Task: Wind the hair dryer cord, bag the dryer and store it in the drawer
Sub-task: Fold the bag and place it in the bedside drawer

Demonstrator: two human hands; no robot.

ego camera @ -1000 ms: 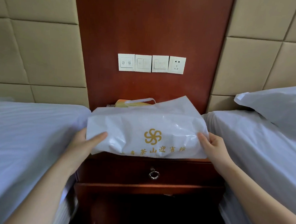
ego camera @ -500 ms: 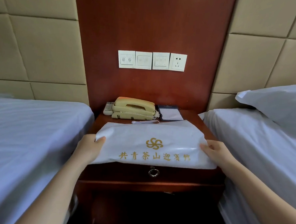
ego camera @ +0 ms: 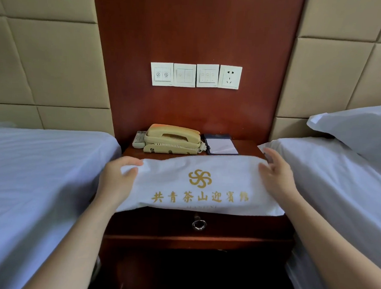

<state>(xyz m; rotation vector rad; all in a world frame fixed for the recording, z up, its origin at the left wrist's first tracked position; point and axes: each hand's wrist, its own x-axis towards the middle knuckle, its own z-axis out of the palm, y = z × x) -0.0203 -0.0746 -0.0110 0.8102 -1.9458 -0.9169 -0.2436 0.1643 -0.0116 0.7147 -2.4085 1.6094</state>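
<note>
The white plastic bag with gold lettering point(ego camera: 200, 185), held up a second ago, now lies flat on the red-brown wooden tabletop point(ego camera: 248, 149), overhanging the closed drawer point(ego camera: 158, 222). The left grip point(ego camera: 118, 180) still pinches its end. The right grip point(ego camera: 274, 174) has released, fingers spread, probably to open the drawer.

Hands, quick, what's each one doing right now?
Left hand: grips the bag's left end.
Right hand: open, fingers straight, against the bag's right end.
</note>
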